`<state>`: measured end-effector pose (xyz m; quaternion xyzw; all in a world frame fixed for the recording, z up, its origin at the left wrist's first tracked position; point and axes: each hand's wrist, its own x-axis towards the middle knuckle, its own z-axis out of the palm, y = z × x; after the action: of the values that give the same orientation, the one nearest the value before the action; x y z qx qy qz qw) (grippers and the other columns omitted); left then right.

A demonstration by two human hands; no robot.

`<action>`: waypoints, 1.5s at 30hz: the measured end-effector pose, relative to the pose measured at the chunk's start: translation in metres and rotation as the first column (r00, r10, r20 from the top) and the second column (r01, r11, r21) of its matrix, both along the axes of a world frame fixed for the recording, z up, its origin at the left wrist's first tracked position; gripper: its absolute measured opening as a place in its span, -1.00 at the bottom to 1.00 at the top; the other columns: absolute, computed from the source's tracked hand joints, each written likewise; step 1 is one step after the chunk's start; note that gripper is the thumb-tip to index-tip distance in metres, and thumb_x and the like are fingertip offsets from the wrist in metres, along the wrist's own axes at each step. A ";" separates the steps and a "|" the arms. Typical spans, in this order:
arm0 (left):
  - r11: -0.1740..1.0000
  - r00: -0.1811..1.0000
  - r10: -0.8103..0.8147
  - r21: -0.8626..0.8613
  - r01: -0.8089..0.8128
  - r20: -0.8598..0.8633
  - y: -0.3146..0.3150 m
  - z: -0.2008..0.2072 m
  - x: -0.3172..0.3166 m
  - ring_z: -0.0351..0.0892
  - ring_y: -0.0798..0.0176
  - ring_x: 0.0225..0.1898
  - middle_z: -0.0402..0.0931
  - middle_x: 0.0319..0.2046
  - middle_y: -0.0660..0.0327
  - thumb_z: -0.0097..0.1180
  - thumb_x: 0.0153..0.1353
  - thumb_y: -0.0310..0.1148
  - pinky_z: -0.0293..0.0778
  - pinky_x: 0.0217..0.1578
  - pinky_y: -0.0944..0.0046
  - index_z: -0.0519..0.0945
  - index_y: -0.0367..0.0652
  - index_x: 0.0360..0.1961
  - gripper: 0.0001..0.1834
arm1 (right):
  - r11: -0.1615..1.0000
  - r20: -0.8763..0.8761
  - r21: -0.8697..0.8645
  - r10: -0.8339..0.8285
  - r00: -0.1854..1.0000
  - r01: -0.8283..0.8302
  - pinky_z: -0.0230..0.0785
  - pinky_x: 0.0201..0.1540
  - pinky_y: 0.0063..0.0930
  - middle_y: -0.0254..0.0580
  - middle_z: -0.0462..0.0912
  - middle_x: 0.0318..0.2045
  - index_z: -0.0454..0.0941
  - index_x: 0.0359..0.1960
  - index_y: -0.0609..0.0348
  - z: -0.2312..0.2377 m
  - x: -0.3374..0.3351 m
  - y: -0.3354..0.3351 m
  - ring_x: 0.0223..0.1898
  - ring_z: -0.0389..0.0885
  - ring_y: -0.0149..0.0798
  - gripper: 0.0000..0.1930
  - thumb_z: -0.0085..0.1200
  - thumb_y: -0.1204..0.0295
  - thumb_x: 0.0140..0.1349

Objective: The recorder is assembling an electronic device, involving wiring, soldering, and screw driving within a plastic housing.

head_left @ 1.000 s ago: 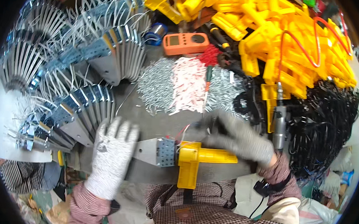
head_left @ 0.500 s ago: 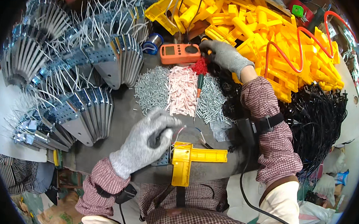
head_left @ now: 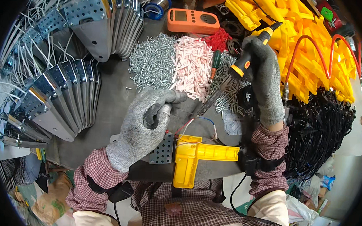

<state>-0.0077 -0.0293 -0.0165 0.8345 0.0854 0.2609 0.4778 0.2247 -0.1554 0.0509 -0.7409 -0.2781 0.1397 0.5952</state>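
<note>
My right hand (head_left: 267,72), in a grey glove, is wrapped round the black-and-yellow handle of a soldering iron (head_left: 224,90). The iron slants down to the left, its tip close to thin red, white and blue wires (head_left: 208,120). Those wires rise from a yellow T-shaped plastic piece (head_left: 186,164) at the table's near edge. My left hand (head_left: 141,125), gloved as well, is closed with thumb and forefinger curled toward each other left of the wires; what they hold, if anything, is too small to tell. Under its wrist lies a perforated metal plate (head_left: 162,151).
Piles of screws (head_left: 153,60) and pale pink sleeves (head_left: 191,66) lie ahead, with a screwdriver (head_left: 215,63) beside them. Behind are an orange meter (head_left: 193,21) and a solder spool (head_left: 157,7). Metal brackets (head_left: 63,102) fan out left; yellow parts (head_left: 310,58) and black cables (head_left: 319,132) heap right.
My right hand has come back from beside the meter toward me, bringing the soldering iron over the screws to the wires. My left hand stays near the wires. The view has shifted slightly.
</note>
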 end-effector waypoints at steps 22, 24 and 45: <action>0.987 0.998 0.051 0.152 -0.045 -0.037 -0.005 -0.014 0.006 0.62 0.03 -0.12 0.65 -0.17 0.08 0.05 0.22 -0.68 0.51 -0.04 0.14 0.64 -0.26 -0.07 -0.72 | 0.998 0.002 -0.046 0.035 0.999 -0.035 0.24 -0.47 -0.68 -0.43 0.55 -0.44 0.61 -0.17 0.08 -0.011 0.005 0.002 -0.50 0.44 -0.60 -0.70 -0.10 0.18 0.48; 0.980 0.998 0.056 0.196 -0.047 -0.041 -0.005 -0.015 0.006 0.62 0.02 -0.12 0.65 -0.18 0.08 0.06 0.21 -0.67 0.51 -0.05 0.14 0.64 -0.26 -0.07 -0.72 | 0.998 -0.041 -0.056 0.036 0.999 -0.038 0.36 -0.37 -0.69 -0.43 0.55 -0.36 0.58 -0.10 0.12 -0.009 0.005 0.001 -0.40 0.50 -0.58 -0.70 -0.05 0.16 0.48; 0.967 0.968 -0.234 0.128 0.222 0.088 -0.012 0.001 -0.012 0.59 0.01 -0.18 0.63 -0.13 0.12 0.09 0.10 -0.62 0.49 -0.10 0.04 0.61 -0.19 0.04 -0.58 | 0.965 -0.258 0.167 0.239 0.936 -0.201 0.08 -0.65 -0.68 -0.46 0.46 -0.56 0.53 -0.20 0.12 -0.008 0.005 -0.015 -0.70 0.28 -0.58 -0.73 -0.07 0.19 0.44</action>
<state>-0.0197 -0.0413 -0.0153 0.8508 -0.0514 0.2512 0.4588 0.2298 -0.1707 0.0431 -0.6354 -0.2825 0.2879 0.6584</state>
